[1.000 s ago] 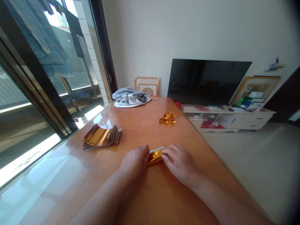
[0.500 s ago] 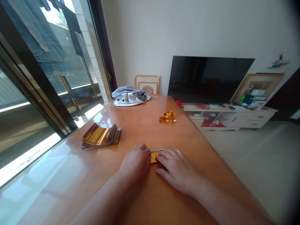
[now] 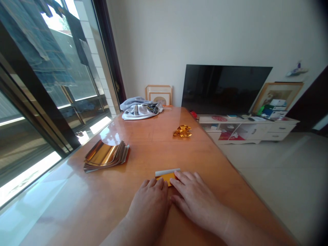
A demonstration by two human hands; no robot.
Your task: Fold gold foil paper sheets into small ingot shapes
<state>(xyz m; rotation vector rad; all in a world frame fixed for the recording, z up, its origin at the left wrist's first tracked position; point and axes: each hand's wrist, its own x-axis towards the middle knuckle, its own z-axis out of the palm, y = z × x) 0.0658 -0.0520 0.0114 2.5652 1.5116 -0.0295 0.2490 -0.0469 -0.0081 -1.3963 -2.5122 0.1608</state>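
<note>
A small folded sheet of shiny gold paper (image 3: 166, 178) lies on the table, a pale strip of its reverse side along the far edge. My left hand (image 3: 151, 201) is closed at its near left part, fingers bent and close together, fingertips hidden. Over the right end rests my right hand (image 3: 194, 194), open, its fingers stretched forward and its thumb apart on the wood. Left of both hands sits a curved stack of gold sheets (image 3: 104, 155). Beyond them is a piece of crinkled, folded gold paper (image 3: 182, 131).
The brown wooden table (image 3: 153, 153) has its right edge beside my right forearm. Grey cloth (image 3: 140, 108) is heaped at the far end. A glass sliding door (image 3: 38, 102) is on the left; a television (image 3: 222, 90) and white cabinet (image 3: 246, 128) stand beyond on the right.
My left hand has drawn back toward me along the gold paper, uncovering its far left part and pale strip. My right hand stays on the right end. The view has shifted slightly.
</note>
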